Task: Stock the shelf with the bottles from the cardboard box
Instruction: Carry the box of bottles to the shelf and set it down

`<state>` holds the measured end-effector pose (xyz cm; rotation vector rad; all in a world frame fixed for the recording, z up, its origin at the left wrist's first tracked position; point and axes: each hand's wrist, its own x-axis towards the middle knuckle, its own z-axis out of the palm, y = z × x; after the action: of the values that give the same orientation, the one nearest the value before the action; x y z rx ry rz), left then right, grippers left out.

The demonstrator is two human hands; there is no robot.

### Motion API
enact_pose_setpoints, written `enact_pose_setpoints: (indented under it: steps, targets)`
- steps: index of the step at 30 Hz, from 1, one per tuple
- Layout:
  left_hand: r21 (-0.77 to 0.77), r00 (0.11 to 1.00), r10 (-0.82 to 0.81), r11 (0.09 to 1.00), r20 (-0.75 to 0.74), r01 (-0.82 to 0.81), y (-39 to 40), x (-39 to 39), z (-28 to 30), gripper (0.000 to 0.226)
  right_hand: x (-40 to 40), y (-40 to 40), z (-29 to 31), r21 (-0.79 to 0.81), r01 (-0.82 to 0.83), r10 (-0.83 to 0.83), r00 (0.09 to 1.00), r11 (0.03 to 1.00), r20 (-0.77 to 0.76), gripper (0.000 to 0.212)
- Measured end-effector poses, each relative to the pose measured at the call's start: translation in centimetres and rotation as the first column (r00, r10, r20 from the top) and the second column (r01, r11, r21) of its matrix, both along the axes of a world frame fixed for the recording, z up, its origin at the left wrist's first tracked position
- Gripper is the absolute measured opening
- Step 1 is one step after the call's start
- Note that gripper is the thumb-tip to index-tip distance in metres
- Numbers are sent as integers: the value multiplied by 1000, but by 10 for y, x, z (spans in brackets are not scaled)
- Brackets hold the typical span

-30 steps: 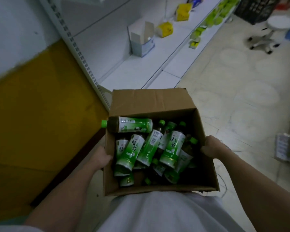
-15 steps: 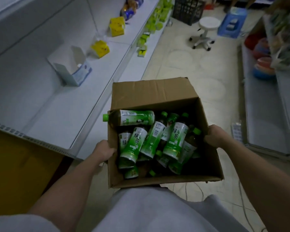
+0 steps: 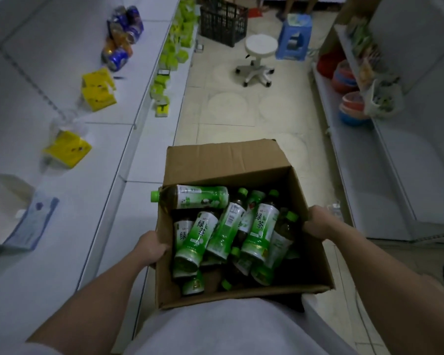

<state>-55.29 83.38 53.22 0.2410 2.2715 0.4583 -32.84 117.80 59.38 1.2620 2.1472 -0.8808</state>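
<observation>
An open cardboard box (image 3: 226,160) is carried in front of my body, above the aisle floor. Several green-labelled tea bottles (image 3: 259,226) lie jumbled inside it; one bottle (image 3: 192,197) lies crosswise at the far end with its green cap poking over the left wall. My left hand (image 3: 150,245) grips the box's left wall. My right hand (image 3: 318,221) grips the right wall, fingers curled over the rim. A white shelf (image 3: 69,201) runs along my left side.
On the left shelf stand an open white-blue carton (image 3: 23,221), yellow packs (image 3: 67,149) and blue cans (image 3: 121,37). Ahead are a white stool (image 3: 258,60), a blue plastic stool (image 3: 295,37) and a black crate (image 3: 223,24). Another white shelf (image 3: 364,160) with coloured bowls lines the right.
The view has swung right, from the yellow wall and shelf end to looking down the aisle. Both hands keep their hold on the box; the bottles have barely shifted.
</observation>
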Motion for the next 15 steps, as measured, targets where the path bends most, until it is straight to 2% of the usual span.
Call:
enact_pose_setpoints:
  steps: [4,11,15]
  targets:
    - [-25,1000,-6,1000,24,6,56,-51,-8,25,-44,53,-13,-51,40,-39,999,998,4,23]
    - [-72,996,65,996,63,-61,175,-140,-13,23,-156,182,-31,-58,-40,39,999,997,-31,14]
    - [-34,993,122,992,-3,-122,261,-205,10,19,-230,275,-20,-28,-99,96,992,995,-83,19]
